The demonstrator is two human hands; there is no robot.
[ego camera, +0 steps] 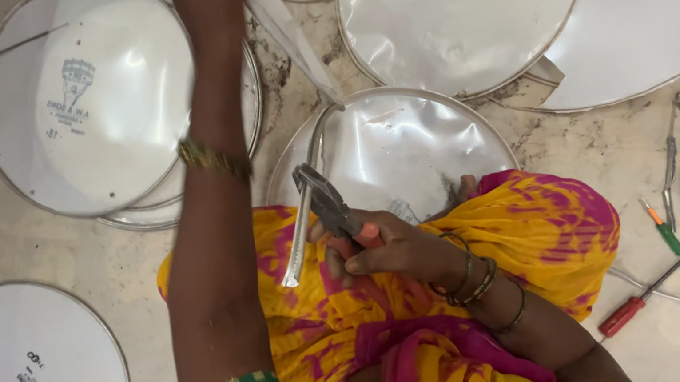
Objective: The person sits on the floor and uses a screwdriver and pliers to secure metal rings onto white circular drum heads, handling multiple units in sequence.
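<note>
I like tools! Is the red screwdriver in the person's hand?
No, the red screwdriver lies on the floor; the right hand holds pliers.

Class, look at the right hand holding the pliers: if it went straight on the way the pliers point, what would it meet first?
The right hand aims its pliers up-left. They already grip the bent metal strip; beyond that, probably the raised left forearm, though depth is unclear.

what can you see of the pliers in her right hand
The pliers look like dark metal with reddish-orange grips, mostly covered by the right hand wrapped round the handles. The head points up and left, over the lap in yellow and pink cloth. Its tip meets a flat, shiny metal strip that slants down beside it; whether it is clamping the strip is unclear. Behind lies a round clear-skinned hoop.
</note>
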